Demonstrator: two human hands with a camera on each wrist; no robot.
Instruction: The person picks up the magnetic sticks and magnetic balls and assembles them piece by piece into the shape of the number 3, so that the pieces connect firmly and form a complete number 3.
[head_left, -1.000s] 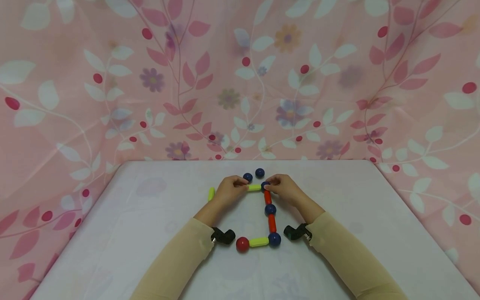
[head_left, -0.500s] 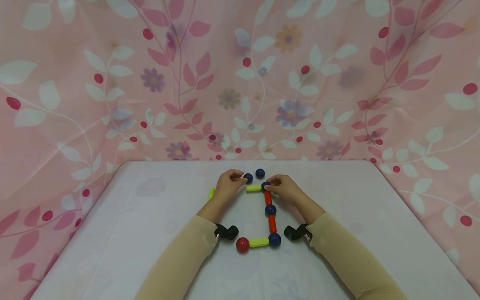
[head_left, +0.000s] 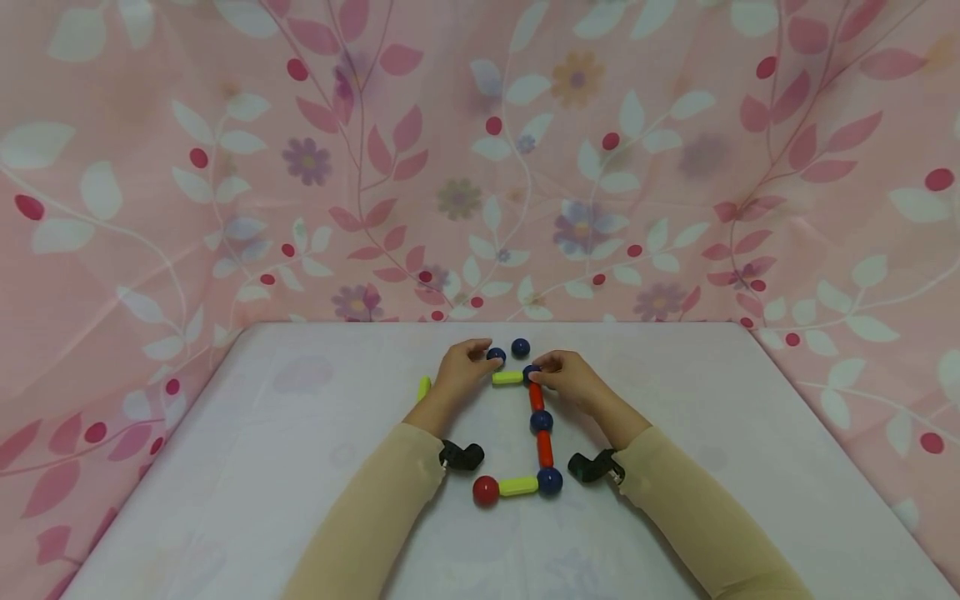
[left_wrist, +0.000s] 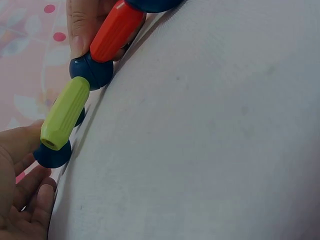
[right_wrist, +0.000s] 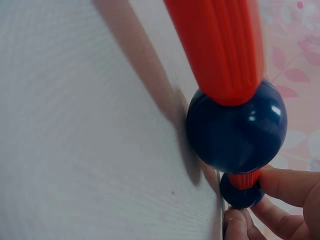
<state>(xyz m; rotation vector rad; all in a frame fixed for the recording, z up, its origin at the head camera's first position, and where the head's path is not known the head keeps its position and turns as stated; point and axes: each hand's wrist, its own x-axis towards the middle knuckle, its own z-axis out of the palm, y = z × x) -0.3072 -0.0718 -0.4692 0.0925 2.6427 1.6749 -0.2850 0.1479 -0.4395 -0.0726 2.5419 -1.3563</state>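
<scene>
My left hand (head_left: pixel 461 373) is at a loose blue ball (head_left: pixel 497 354), thumb on one side and curled fingers on the other. In the left wrist view, that blue ball (left_wrist: pixel 52 156) shows partly behind the free end of a lime-green stick (left_wrist: pixel 65 114). My right hand (head_left: pixel 576 382) pinches the blue corner ball (head_left: pixel 529 372), where the green stick (head_left: pixel 507 378) meets a red stick (head_left: pixel 536 397). Below run a middle blue ball (head_left: pixel 541 421), another red stick (head_left: pixel 545 450), a near blue ball (head_left: pixel 550 481), a green stick (head_left: pixel 518 486) and a red ball (head_left: pixel 486 491).
Another blue ball (head_left: pixel 521 347) lies just behind the hands. A separate green stick (head_left: pixel 424 388) is left of my left forearm, partly hidden. The white-covered table (head_left: pixel 300 467) ends at a pink floral cloth (head_left: pixel 480 167).
My left hand has let go of the far green stick and shifted to the loose blue ball, its fingers now about it. The right hand stays on the corner ball.
</scene>
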